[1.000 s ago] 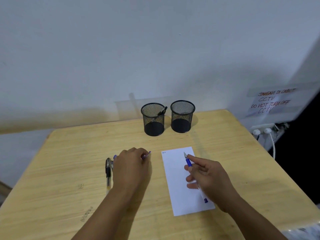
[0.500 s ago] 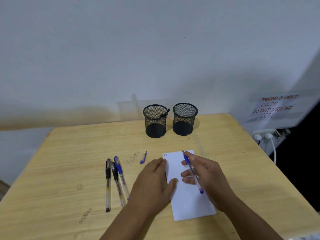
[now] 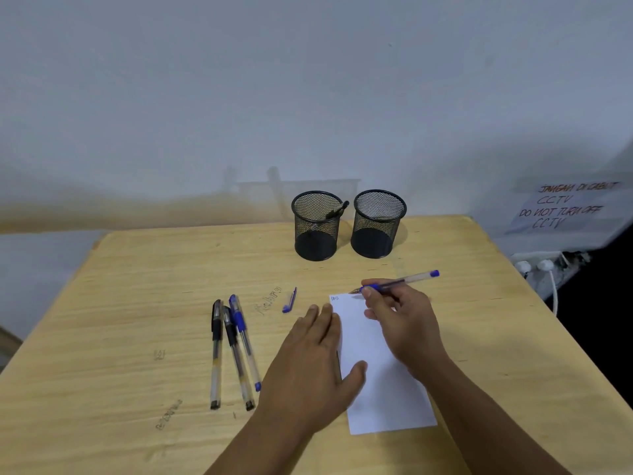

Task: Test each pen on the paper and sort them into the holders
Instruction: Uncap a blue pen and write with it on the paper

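Observation:
My right hand (image 3: 404, 320) grips a blue pen (image 3: 407, 280), its tip at the top edge of the white paper (image 3: 383, 378) near a small scribble. My left hand (image 3: 311, 365) lies flat, fingers straight, pressing the paper's left edge. The pen's blue cap (image 3: 289, 300) lies on the table left of the paper. Three capped pens lie side by side further left: a black one (image 3: 215, 351), another black one (image 3: 236, 354) and a blue one (image 3: 244, 337). Two black mesh holders stand at the back: the left holder (image 3: 317, 228) has one pen in it, the right holder (image 3: 376, 224) looks empty.
The wooden table (image 3: 137, 303) stands against a white wall. To the right, beyond the table edge, are white plugs with a cable (image 3: 544, 269) and a handwritten paper sign (image 3: 565, 207) on the wall.
My left hand let go of the blue cap, left it on the table and moved right onto the paper's edge. My right hand turned the pen and brought its tip to the paper's top.

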A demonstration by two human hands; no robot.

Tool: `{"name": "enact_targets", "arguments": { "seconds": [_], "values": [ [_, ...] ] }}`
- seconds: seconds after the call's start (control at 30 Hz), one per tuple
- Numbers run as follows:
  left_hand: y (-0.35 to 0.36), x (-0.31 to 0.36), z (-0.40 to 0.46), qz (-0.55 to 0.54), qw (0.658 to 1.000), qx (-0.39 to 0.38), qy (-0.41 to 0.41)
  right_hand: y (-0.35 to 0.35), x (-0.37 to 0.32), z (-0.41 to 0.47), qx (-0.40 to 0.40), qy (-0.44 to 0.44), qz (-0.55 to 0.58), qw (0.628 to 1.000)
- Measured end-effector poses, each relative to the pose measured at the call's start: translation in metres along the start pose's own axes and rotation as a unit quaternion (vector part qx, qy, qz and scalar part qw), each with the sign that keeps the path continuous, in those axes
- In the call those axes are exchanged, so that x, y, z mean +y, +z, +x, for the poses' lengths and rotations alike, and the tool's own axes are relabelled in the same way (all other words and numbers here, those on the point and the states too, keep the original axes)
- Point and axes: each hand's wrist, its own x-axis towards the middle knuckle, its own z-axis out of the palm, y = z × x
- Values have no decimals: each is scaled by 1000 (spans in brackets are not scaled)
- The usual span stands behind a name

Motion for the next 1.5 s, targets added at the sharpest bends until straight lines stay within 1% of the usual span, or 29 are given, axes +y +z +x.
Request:
{"name": "enact_targets", "arguments": {
  "seconds": [0.07, 0.23, 0.37, 0.53, 0.7, 0.87, 1.1, 1.37, 1.5],
  "values": [
    [0, -1, 0, -7, 1000, 1, -4, 6, 2, 5, 3, -16, -38, 999],
    [2, -2, 3, -5, 1000, -3, -6, 12, 8, 12, 9, -92, -103, 990],
    [0, -2, 3, 3, 1000, 5, 6, 14, 8, 21, 21, -127, -115, 985],
    [1, -4, 4, 3, 1000, 15, 13, 18, 11, 23, 44, -93, -133, 986],
    [2, -5, 3, -15, 1000, 22, 16, 20, 11, 28, 24, -52, -161, 985],
    [3, -5, 3, -26, 999, 27, 13, 20, 8, 26, 14, -25, -155, 988],
    [5, -5, 3, -39, 999, 24, 9, 21, 5, 24, 14, -20, -143, 989],
    [3, -4, 4, -39, 999, 26, 14, 23, 6, 25, 9, -35, -167, 985],
    [3, -4, 4, -31, 999, 26, 10, 24, 8, 24, 17, -35, -153, 987]
  ]
}}
